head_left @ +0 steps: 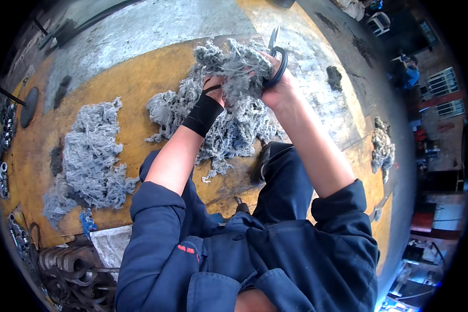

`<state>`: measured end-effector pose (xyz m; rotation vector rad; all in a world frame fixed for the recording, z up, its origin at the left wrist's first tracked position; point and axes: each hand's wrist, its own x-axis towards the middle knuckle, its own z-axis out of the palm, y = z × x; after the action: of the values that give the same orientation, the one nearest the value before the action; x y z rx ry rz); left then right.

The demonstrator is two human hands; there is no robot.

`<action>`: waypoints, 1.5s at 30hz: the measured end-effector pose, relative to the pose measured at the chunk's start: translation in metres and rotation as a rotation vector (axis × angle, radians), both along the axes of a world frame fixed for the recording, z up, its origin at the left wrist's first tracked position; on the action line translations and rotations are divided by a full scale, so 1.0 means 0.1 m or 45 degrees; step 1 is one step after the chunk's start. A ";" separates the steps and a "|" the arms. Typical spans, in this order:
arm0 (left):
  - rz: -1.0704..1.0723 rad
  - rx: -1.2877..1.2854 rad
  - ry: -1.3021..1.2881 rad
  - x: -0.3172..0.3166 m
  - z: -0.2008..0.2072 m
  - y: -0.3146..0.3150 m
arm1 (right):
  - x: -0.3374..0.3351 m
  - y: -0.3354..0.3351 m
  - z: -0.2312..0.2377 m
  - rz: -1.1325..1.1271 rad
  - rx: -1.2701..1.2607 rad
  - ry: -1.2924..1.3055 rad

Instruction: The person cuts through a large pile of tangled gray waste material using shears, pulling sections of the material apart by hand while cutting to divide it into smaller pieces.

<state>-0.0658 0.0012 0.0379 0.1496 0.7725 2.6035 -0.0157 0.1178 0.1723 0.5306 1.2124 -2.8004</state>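
Observation:
A clump of grey, frayed fibre [239, 73] is held up in front of me between both hands. My left hand [216, 89], with a black wrist wrap [203, 114], grips the clump from its left side; part of the fingers is buried in the strands. In my right hand [280, 87] are scissors [282, 65] with dark loop handles, their blades pointing up and away. The right fingers also touch the clump's right edge, where strands hide some of them. Below my hands lies a larger heap of the same grey fibre [229, 132].
Another grey fibre pile [93, 153] lies to the left on the worn yellow floor [140, 70]. Metal parts [78, 262] crowd the lower left. Smaller fibre scraps [383, 148] lie at right. My bent leg [283, 182] is close below the heap. A person in blue [412, 73] is far right.

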 end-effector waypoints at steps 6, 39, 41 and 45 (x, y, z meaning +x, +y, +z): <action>-0.324 -0.860 0.140 -0.06 -0.14 -0.30 | -0.12 0.65 -0.61 -0.242 1.262 0.088; -0.207 -0.337 -0.290 -0.22 0.29 -1.80 | -0.13 0.90 -1.14 0.411 2.168 -0.131; -0.330 -0.264 -0.228 -0.25 0.28 -1.79 | -0.07 0.74 -1.18 0.424 1.294 -0.053; -0.427 -0.138 -0.104 -0.25 0.25 -1.68 | 0.10 0.32 -1.05 0.800 0.531 -0.270</action>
<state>-0.0907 -0.1671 0.0632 0.1275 0.7833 2.2335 -0.0057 0.1502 0.0671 0.3617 1.5788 -1.9388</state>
